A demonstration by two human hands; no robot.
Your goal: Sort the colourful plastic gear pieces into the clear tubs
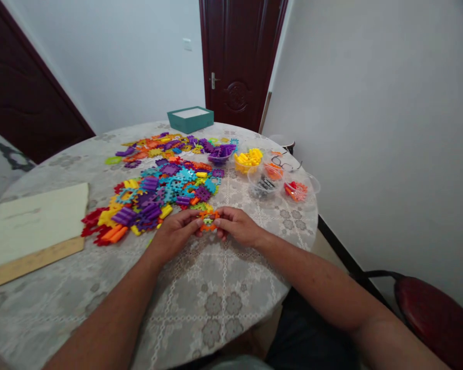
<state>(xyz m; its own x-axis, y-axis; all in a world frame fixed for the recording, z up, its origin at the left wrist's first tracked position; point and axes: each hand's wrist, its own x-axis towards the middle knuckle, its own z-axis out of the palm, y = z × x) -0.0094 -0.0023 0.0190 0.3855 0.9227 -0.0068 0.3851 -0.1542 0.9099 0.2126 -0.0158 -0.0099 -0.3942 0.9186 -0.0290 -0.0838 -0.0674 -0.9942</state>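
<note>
Between my two hands is an orange toy gear (209, 225) with a notched edge and a yellow-green middle, above the near part of the table. My left hand (174, 232) pinches its left side between thumb and fingers. On the opposite side, my right hand (237, 226) grips the gear the same way. Just beyond the hands lies a heap of plastic gear pieces (172, 182) in blue, purple, yellow, orange and red. The fingertips behind the gear are partly hidden.
Clear tubs at the right hold yellow pieces (249, 159), purple pieces (220, 151), grey pieces (266, 184) and orange-red pieces (295, 191). Eyeglasses (287, 164) lie behind them. A green box (191, 121) stands at the back. Paper (42, 218) and a wooden ruler (34, 263) lie left.
</note>
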